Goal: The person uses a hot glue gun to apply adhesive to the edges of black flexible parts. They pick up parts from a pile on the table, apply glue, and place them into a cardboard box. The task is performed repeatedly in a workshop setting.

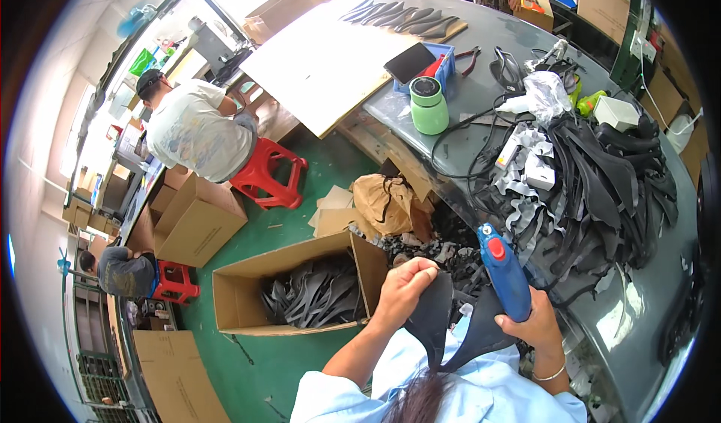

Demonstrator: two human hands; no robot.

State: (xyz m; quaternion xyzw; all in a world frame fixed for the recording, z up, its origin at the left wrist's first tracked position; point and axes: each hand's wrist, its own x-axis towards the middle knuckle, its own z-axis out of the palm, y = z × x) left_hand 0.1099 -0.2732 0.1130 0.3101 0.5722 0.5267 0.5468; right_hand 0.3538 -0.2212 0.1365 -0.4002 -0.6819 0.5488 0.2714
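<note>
My left hand point(405, 291) pinches the upper edge of a thin, black curved piece point(429, 314) with finger and thumb. The piece hangs in front of me and spreads into two broad lobes that meet low down in a V. In my right hand point(537, 319) is a blue handheld power tool point(508, 276) with a red button and a metal tip. The tool points up and away from me, just right of the black piece. My right thumb lies by the right lobe; I cannot tell whether it also grips it.
A cardboard box point(225, 301) holding similar black pieces stands on the green floor at left. On the grey table point(409, 126) lie a heap of black pieces point(601, 175), a green bottle point(429, 107) and a blue basket point(447, 68). Two people sit on red stools point(269, 175).
</note>
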